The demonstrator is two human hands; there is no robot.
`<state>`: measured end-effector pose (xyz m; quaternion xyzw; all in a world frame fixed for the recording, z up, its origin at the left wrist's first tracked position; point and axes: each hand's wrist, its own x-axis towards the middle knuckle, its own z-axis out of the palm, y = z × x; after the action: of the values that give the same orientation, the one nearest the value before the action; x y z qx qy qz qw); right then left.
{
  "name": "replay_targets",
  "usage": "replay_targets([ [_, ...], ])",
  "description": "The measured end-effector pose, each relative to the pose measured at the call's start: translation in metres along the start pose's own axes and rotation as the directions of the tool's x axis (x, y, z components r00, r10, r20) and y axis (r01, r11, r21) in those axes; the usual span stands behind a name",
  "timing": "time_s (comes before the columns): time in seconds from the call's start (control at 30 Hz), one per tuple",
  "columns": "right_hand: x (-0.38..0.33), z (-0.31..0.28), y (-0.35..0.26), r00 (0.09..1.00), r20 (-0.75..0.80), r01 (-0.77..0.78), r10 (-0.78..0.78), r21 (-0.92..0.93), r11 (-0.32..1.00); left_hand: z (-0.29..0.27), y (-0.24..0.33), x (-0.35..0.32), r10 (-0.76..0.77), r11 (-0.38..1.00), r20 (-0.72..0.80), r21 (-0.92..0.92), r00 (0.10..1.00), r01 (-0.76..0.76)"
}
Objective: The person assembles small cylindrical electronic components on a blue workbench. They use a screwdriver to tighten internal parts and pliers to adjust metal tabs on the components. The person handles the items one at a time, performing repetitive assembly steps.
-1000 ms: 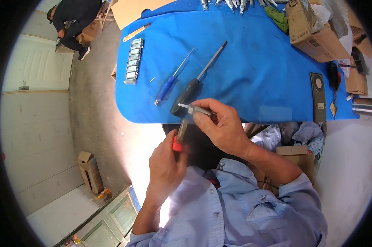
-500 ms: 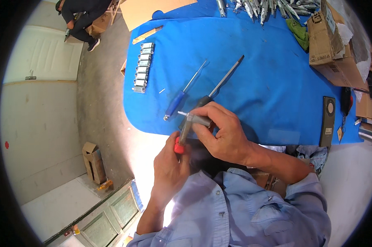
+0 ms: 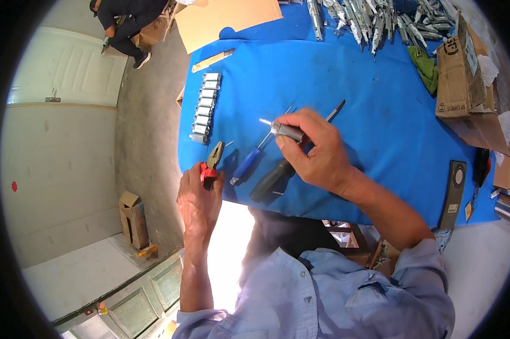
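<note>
My left hand [image 3: 198, 195] is closed round the red handles of a pair of pliers [image 3: 214, 156], whose jaws point away from me near the cloth's left edge. Between thumb and fingers of my right hand [image 3: 318, 151] is a small silver metal cylinder [image 3: 289, 132] with a thin pale pin sticking out to the left. Below that hand lie a blue-handled screwdriver [image 3: 245, 165] and a larger black-handled screwdriver [image 3: 271, 179]. One tiny pin [image 3: 229, 143] rests just beyond the pliers, another small pin [image 3: 278, 193] beside the black handle.
Several silver metal pieces [image 3: 206, 107] stand in a row at the left, with a yellow utility knife [image 3: 212, 60] beyond. Many metal parts [image 3: 368, 22] are heaped at the back. A cardboard box [image 3: 464, 85], green cloth [image 3: 423, 69] and dark flat device [image 3: 452, 192] occupy the right.
The pliers in my left hand have come away from the metal cylinder and moved left. My right hand, still holding the cylinder, has shifted slightly right and away. The whole view has tilted a little.
</note>
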<state>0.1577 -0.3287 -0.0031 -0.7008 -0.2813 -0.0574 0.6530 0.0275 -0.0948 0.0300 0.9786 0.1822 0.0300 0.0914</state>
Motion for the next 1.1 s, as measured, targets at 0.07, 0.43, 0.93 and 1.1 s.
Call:
replay_targets([
  [0.07, -0.005, -0.003, 0.004, 1.000, 0.009, -0.008, 0.008, -0.004, 1.000, 0.007, -0.001, 0.004, 0.047, 0.998, -0.043, 0.044, 0.998, -0.045],
  [0.43, -0.011, -0.005, 0.007, 1.000, 0.024, 0.006, -0.006, -0.002, 1.000, 0.013, 0.048, 0.000, 0.257, 0.920, -0.140, -0.267, 0.956, -0.286],
  [0.93, -0.007, -0.010, 0.004, 0.996, 0.025, -0.091, 0.090, 0.061, 0.994, 0.014, 0.060, 0.002, 0.319, 0.907, -0.219, -0.213, 0.922, -0.364],
  [1.1, -0.008, -0.013, 0.004, 0.982, 0.062, -0.184, 0.178, 0.124, 0.975, 0.012, 0.075, -0.001, 0.292, 0.891, -0.187, -0.303, 0.938, -0.338],
])
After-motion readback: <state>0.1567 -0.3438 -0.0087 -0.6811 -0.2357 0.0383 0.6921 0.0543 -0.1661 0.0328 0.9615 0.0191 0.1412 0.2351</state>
